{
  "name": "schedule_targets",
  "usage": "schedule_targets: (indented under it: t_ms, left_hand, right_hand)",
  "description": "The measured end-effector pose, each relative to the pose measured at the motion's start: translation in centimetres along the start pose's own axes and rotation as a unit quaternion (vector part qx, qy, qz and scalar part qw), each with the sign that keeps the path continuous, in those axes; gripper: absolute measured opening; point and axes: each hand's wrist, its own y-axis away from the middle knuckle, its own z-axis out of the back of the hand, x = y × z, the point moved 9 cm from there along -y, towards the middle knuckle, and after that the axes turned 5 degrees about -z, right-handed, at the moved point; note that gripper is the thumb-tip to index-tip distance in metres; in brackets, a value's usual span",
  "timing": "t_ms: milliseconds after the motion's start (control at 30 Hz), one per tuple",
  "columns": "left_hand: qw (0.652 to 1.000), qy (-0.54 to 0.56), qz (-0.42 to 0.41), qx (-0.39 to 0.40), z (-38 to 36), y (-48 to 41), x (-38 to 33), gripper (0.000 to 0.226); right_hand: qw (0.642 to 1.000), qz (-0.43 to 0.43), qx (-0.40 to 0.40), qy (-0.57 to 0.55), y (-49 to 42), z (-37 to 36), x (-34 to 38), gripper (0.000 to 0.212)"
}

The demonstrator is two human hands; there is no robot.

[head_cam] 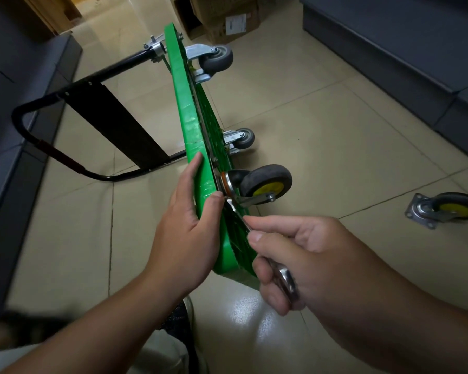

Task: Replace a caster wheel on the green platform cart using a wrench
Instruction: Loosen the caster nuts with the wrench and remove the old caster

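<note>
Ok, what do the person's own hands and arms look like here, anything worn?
The left hand and the right hand are both bare: no gloves, rings or watch visible. The forearms are uncovered as far as the frame edge, so no sleeves show. Fingernails look short and unpainted.

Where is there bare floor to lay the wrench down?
Widest bare tile lies between the green cart, the loose caster and the dark platform. A smaller patch sits inside the black handle loop. Crowded at the mounted yellow-hub caster, where left hand, right hand and wrench meet.
</note>
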Motion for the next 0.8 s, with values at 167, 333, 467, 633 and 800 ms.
schedule_targets:
  t_ms: [167,333,467,633,800]
  left_hand:
    - [1.0,0.0,0.0,0.001,0.0,0.0,0.0,0.07]
    - [1.0,0.007,-0.005,0.001,0.0,0.0,0.2,0.07]
    - [1.0,0.019,-0.002,0.001,-0.2,0.1,0.3,0.07]
    - [1.0,0.03,-0.002,0.005,-0.2,-0.1,0.5,0.067]
    - [1.0,0.019,-0.004,0.007,-0.1,0.0,0.5,0.063]
  right_hand:
    - [1.0,0.014,-0.016,0.019,-0.2,-0.6,0.4,0.034]
    - [0.997,0.041,-0.018,0.069,-0.4,-1.1,0.7,0.032]
    - [0.996,0.055,-0.024,0.073,-0.3,-1.9,0.6,0.026]
    - [0.995,0.074,-0.014,0.072,-0.9,-2.6,0.6,0.016]
    - [0.992,0.074,-0.011,0.105,-1.0,-1.1,-1.1,0.034]
